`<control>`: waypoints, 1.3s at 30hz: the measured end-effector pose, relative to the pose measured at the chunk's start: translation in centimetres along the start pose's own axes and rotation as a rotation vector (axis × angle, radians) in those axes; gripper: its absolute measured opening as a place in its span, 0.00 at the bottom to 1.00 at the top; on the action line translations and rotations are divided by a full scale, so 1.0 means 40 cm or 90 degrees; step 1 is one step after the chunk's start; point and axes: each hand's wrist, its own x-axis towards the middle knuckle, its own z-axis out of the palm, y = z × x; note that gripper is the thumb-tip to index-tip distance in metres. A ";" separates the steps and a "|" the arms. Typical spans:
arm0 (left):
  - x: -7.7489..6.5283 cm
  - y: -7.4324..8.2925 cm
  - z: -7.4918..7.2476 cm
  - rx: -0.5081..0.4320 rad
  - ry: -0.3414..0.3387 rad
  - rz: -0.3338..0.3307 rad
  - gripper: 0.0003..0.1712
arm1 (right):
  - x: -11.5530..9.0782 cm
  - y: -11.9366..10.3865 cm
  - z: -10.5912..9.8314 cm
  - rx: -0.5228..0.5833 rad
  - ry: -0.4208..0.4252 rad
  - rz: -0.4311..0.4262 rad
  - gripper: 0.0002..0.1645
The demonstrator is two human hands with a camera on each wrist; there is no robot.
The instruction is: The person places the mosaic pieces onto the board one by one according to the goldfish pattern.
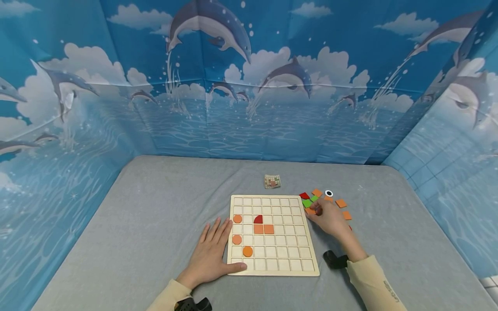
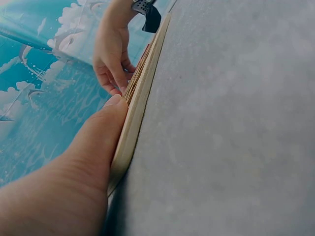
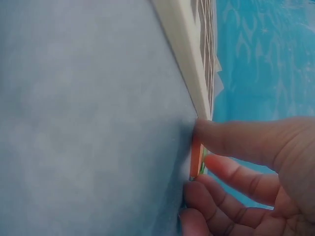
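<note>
A pale wooden grid board (image 1: pixel 274 261) lies on the cloth. On it are three orange discs (image 1: pixel 247 251), two orange squares (image 1: pixel 263 229) and a red quarter-round piece (image 1: pixel 258 219). My left hand (image 1: pixel 210 252) lies flat at the board's left side, fingers spread, its thumb (image 2: pixel 106 118) resting over the near left corner. Just past the right edge, my right hand (image 1: pixel 330 217) is among loose pieces. Its thumb and fingers pinch an orange square tile (image 3: pixel 196 156) by its edges, low at the cloth. The curled fingers partly cover that tile in the head view.
Around the right hand lie more pieces: green ones (image 1: pixel 307 203), a red one (image 1: pixel 304 196), orange squares (image 1: pixel 341 203) and a white ring with a black centre (image 1: pixel 329 193). A small patterned card (image 1: pixel 272 181) sits beyond the board. A dolphin-printed curtain (image 1: pixel 249 125) surrounds the table.
</note>
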 end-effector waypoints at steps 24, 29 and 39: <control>0.003 -0.003 0.001 0.009 -0.001 0.000 0.68 | -0.017 0.009 -0.029 -0.006 -0.050 -0.023 0.16; 0.002 -0.003 0.001 0.010 -0.002 -0.002 0.68 | -0.020 0.006 -0.025 -0.015 -0.043 -0.007 0.16; 0.001 -0.003 0.001 0.007 0.001 0.001 0.68 | -0.033 0.018 -0.016 0.009 -0.020 -0.018 0.13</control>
